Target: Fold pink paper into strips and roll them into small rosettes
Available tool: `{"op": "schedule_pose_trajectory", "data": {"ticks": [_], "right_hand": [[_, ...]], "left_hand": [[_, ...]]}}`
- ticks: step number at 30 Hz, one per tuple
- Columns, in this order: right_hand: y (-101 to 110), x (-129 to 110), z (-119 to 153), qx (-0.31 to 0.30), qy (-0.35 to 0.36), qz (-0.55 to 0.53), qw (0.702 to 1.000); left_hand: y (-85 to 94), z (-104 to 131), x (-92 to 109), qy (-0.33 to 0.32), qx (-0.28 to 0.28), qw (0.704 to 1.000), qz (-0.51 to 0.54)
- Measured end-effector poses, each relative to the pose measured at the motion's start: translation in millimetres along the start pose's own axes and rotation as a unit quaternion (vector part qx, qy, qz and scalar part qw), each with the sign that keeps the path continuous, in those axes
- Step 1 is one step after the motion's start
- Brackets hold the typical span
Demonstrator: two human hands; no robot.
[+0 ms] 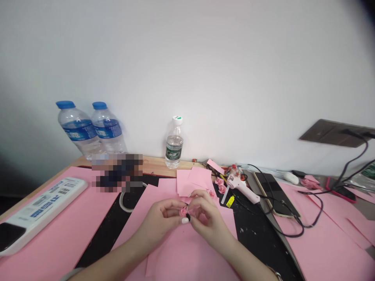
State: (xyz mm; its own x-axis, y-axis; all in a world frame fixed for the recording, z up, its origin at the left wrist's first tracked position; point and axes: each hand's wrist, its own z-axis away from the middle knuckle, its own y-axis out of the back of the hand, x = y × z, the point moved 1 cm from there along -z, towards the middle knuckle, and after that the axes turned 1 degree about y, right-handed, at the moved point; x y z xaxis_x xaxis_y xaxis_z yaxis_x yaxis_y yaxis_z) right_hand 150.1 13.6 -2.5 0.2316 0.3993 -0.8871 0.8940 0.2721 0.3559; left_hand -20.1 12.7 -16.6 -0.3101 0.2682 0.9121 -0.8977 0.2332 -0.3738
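Observation:
A small pink paper rose (pixel 183 211) is held between both hands above pink paper sheets (pixel 187 253). My left hand (pixel 162 218) pinches it from the left, thumb below and fingers behind. On the right side, the fingers of my right hand (pixel 206 214) are closed at the rose's edge, near a small dark thing too small to name. More folded pink roses (pixel 222 189) lie beyond my right hand, beside a white glue gun (pixel 243 189) with a yellow tag. Pink square pieces (pixel 193 181) rest behind the hands.
Two blue-capped bottles (pixel 107 130) and a smaller bottle (pixel 174 148) stand by the wall. A long white box (pixel 43 212) lies left, near a tape roll (pixel 124 201). Right are a phone (pixel 277 195), black cables (pixel 288 235) and more pink paper (pixel 325 234).

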Motion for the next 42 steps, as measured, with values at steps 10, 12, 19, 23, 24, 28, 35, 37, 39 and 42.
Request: {"op": "schedule_pose_trajectory", "data": {"ticks": [10, 12, 19, 23, 24, 28, 35, 37, 39, 42], "right_hand": [[1.1, -2.6, -0.2, -0.007, 0.002, 0.003, 1.0], [1.2, -3.2, -0.4, -0.006, 0.003, 0.0, 1.0], [1.2, -3.9, -1.8, -0.013, 0.012, -0.006, 1.0], [0.5, -2.6, -1.9, -0.012, 0.019, 0.004, 1.0], [0.5, -2.4, -1.7, -0.013, 0.02, 0.008, 1.0], [0.8, -1.1, -0.3, -0.024, 0.027, 0.024, 0.999], [1.8, -1.8, -0.4, -0.033, 0.045, 0.038, 0.998], [3.3, -3.5, -0.6, -0.032, 0.037, 0.038, 0.998], [5.2, -4.3, -0.7, -0.018, 0.027, 0.035, 0.999], [6.8, -2.1, 0.4, 0.014, 0.014, 0.043, 0.999]], "left_hand": [[-3.7, 0.5, 1.2, -0.007, 0.002, 1.0, -0.013], [-4.2, 1.4, 2.9, -0.007, 0.0, 1.0, -0.017], [-5.5, 1.3, 6.3, -0.009, -0.044, 0.998, -0.041], [-3.1, -0.3, 0.6, -0.012, -0.018, 1.0, -0.008], [-2.8, -0.5, -0.2, -0.01, -0.016, 1.0, -0.012], [-2.5, -0.9, 0.3, -0.004, -0.013, 0.999, -0.039], [-3.8, -1.9, 2.5, -0.008, -0.032, 0.998, -0.045], [-5.0, -1.3, 4.2, -0.007, -0.027, 0.999, -0.038], [-6.0, -0.3, 6.1, -0.004, -0.022, 0.999, -0.03], [-6.4, 0.7, 7.9, 0.003, -0.019, 0.999, -0.029]]}}
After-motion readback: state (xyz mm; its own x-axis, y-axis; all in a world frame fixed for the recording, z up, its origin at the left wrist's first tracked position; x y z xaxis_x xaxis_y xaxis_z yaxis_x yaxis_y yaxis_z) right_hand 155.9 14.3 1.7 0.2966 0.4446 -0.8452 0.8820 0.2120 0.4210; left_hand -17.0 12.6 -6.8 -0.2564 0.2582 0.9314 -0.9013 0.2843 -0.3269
